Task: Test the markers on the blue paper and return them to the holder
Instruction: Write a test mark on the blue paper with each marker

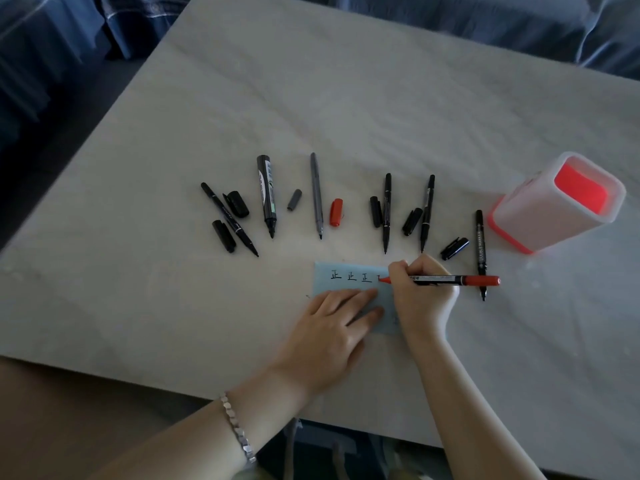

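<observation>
The blue paper (346, 279) lies near the table's front edge and carries three black characters along its top. My left hand (334, 332) presses flat on its lower part. My right hand (420, 299) grips a red marker (450, 280), whose red tip touches the paper just right of the third character. Behind the paper, several uncapped markers lie in a row: a thick black marker (266, 194), a grey pen (316, 194) and thin black ones (386, 211). The white holder (554, 206) with a red inside stands at the right.
Loose caps lie between the markers: a red cap (336, 212), a grey cap (294, 200) and several black caps (454, 248). One black marker (480, 251) lies close to my right hand. Blue cloth borders the pale table (381, 98) at the far side.
</observation>
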{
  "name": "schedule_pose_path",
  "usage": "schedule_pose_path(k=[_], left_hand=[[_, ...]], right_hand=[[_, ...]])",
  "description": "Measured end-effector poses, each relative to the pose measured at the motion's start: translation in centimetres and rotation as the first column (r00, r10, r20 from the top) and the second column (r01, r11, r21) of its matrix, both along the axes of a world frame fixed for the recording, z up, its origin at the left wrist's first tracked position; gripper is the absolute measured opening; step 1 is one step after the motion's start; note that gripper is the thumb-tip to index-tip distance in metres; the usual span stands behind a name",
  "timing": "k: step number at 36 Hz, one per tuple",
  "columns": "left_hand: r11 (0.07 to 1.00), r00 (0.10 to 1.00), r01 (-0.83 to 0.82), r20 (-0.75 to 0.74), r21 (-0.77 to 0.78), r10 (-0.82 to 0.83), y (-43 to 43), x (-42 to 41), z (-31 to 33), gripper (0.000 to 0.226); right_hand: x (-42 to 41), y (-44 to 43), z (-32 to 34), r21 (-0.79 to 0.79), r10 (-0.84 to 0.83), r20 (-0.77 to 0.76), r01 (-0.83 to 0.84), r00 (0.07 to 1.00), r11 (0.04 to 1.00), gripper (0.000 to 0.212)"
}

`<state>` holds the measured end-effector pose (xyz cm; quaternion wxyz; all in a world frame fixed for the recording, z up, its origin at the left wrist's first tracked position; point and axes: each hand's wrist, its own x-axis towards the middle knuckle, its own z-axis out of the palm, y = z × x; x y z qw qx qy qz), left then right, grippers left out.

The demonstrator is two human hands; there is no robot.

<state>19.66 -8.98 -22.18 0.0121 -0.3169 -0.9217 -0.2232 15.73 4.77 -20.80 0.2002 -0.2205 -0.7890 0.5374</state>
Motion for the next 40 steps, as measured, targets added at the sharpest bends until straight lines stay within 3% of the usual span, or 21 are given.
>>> schedule_pose_path(k=[9, 22, 31, 40], left_hand=[[1.0, 0.999, 0.001, 0.035, -0.001, -0.001, 0.0, 0.0, 0.0, 0.039], [1.0, 1.0, -0.003, 0.023, -0.021, 0.004, -0.1, 0.1, 0.1, 0.04], [1.0, 1.0, 0.003, 0.006, 0.005, -0.003, 0.0, 0.1, 0.0, 0.04], [1.0, 1.0, 0.008, -0.01, 0.007, -0.008, 0.0, 0.0, -0.2, 0.04]], right_hand=[[-0.1, 0.0, 0.1, 0.011, -0.023, 0.009, 0.022, 1.0, 1.0, 0.032], [0.3, -0.4, 0.8, -0.008, 0.047, 0.033, -0.046, 0.998, 0.999, 0.035], [0.1, 0.0, 0.2, 0.026, -0.1, 0.049, 0.099, 0.994, 0.995, 0.039], [0.0, 0.7, 0.6, -0.116, -0.17, 0.056, 0.176, 0.984, 0.977, 0.036]])
